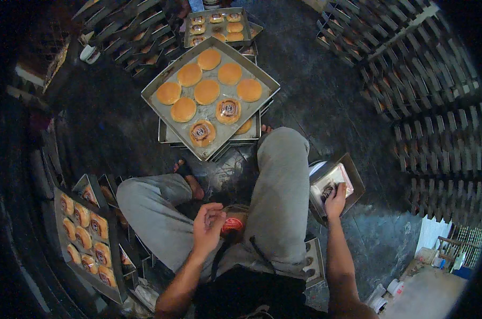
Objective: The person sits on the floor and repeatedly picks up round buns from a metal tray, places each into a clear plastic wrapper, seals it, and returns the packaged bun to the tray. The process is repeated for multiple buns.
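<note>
My right hand rests on a pile of clear printed plastic labels or wrappers in a metal tin beside my right knee; whether its fingers grip one cannot be told. My left hand is raised over my lap with curled fingers, near a round red label between my thighs. Ahead, a square metal tray lies turned across a stack of trays. It holds several round golden buns; two at the near side, including one bun, bear round clear printed film.
At left, a tilted tray of printed-film buns leans on more trays. Behind the central stack is another bun tray. Tall stacks of trays line the right side, more the upper left. A tray lies by my right thigh.
</note>
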A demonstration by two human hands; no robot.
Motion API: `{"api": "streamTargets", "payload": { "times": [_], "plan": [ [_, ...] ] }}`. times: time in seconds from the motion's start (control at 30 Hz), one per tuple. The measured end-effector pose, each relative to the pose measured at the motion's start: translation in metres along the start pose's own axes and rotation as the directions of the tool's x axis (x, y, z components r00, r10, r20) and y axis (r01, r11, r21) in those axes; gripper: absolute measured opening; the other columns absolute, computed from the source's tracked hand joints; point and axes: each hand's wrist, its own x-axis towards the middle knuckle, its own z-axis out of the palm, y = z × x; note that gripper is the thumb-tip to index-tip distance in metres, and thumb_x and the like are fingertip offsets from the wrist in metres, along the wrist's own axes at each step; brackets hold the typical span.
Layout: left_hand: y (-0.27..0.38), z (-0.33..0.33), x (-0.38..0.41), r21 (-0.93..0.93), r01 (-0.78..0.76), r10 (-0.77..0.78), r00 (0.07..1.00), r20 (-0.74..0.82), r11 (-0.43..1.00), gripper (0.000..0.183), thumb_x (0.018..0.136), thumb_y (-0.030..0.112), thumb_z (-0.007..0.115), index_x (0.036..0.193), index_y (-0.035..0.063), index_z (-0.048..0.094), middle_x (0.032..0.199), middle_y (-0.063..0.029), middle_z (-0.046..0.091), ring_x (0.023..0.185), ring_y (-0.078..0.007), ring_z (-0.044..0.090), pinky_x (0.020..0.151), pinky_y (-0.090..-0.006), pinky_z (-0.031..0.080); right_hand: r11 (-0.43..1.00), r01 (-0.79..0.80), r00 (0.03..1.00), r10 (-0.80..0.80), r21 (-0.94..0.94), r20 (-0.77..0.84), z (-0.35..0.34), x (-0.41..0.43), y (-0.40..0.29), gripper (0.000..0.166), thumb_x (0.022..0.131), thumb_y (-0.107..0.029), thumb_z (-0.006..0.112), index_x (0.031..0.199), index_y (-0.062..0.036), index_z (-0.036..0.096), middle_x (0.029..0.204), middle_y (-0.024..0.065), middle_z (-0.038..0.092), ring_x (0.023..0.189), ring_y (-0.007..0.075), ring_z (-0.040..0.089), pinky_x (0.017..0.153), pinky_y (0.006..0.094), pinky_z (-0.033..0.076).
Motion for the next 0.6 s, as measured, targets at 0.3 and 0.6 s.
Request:
{"api": "streamTargets", "payload": {
  "times": [0.3,0.6],
  "plan": [
    [0.055,0.05,0.02,-0.066,-0.082,0.088,0.991,0.105,0.994,0.029,0.095,0.007,0.07,0.122,0.0013,0.06,0.108,-0.0065,0.065,0.096,-0.0132,0.062,0.086,-0.0285,0.051,0.995,0.095,0.976,-0.088,0.022,-0.201,0.009,0.004,0.002,0.016,0.086,-0.014,0.071,0.097,-0.0043,0.066,0.098,0.0136,0.065,0.093,0.0373,0.06,0.087,0.048,0.045],
    [0.06,0.069,0.002,0.085,-0.357,0.332,0.917,0.219,0.93,0.037,0.09,0.011,0.075,0.123,0.0026,0.061,0.115,-0.0117,0.065,0.102,-0.02,0.065,0.092,-0.0327,0.051,0.987,0.112,0.97,-0.083,0.115,-0.23,-0.078,0.042,-0.089,0.01,0.089,-0.01,0.072,0.093,-0.0066,0.063,0.096,0.0095,0.065,0.097,0.0298,0.06,0.09,0.0426,0.042]
  ]
}}
